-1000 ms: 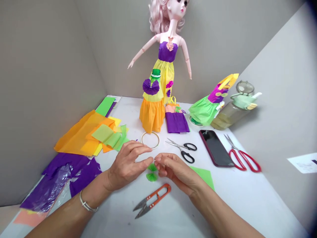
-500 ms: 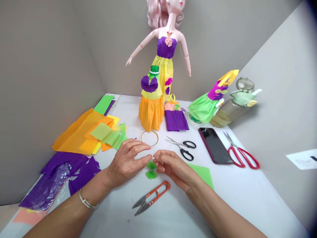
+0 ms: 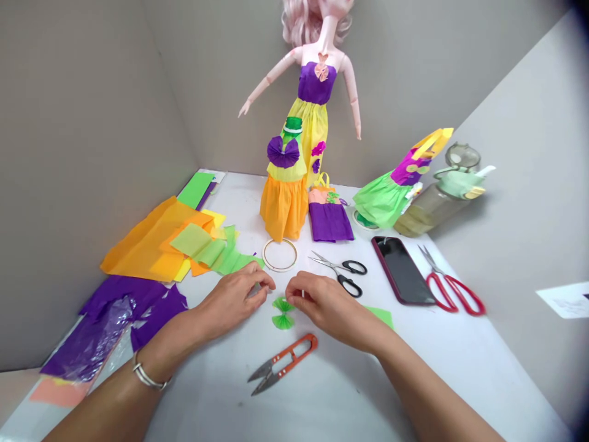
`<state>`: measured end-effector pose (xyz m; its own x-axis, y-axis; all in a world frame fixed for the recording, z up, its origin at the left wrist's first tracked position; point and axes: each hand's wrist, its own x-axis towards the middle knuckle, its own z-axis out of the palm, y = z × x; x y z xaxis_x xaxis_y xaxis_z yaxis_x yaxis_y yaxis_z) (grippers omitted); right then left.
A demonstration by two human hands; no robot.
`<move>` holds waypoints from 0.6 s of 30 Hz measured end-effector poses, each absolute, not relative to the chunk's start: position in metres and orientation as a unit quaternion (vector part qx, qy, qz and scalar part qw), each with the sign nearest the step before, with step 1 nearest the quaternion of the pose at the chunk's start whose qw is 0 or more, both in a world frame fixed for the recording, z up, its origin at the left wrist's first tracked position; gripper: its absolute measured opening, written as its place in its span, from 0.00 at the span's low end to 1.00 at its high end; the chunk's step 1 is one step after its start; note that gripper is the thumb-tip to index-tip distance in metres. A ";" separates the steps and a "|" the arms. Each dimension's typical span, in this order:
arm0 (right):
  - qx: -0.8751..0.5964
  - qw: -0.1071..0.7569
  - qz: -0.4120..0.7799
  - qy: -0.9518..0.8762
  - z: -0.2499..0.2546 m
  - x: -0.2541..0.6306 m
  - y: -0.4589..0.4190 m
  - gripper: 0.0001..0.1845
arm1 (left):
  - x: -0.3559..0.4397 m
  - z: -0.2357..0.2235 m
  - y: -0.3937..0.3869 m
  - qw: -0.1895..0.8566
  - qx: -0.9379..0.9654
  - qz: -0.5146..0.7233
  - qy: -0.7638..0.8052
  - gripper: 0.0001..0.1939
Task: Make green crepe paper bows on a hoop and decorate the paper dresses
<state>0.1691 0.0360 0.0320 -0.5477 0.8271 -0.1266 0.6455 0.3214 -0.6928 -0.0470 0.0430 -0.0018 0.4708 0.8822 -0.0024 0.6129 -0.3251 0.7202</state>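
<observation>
- Tabletop (image 3: 322,399): carries the green paper bow (image 3: 283,314), which lies between the two hands.
- Left hand (image 3: 237,296): left of the bow, fingers curled; cannot tell whether the tips meet.
- Right hand (image 3: 329,302): just right of the bow, fingers bent; any grip is hidden.
- Orange snips (image 3: 288,368): below the bow, blades apart.
- Bow: pleats fanned; judged best pinched lightly at its narrow middle.

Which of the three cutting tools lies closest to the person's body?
The orange snips, nearer than the green bow; the black-handled scissors lie beyond the right hand, the red-handled scissors beside the phone.
</observation>
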 end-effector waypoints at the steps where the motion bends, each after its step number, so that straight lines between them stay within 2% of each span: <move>1: -0.455 0.111 0.342 -0.814 0.033 0.167 0.036 0.09 | -0.047 -0.003 0.043 0.340 0.790 0.193 0.472 0.12; 18: -0.455 0.067 0.293 -0.838 0.031 0.160 0.029 0.10 | -0.039 -0.015 0.039 0.398 0.770 0.150 0.476 0.06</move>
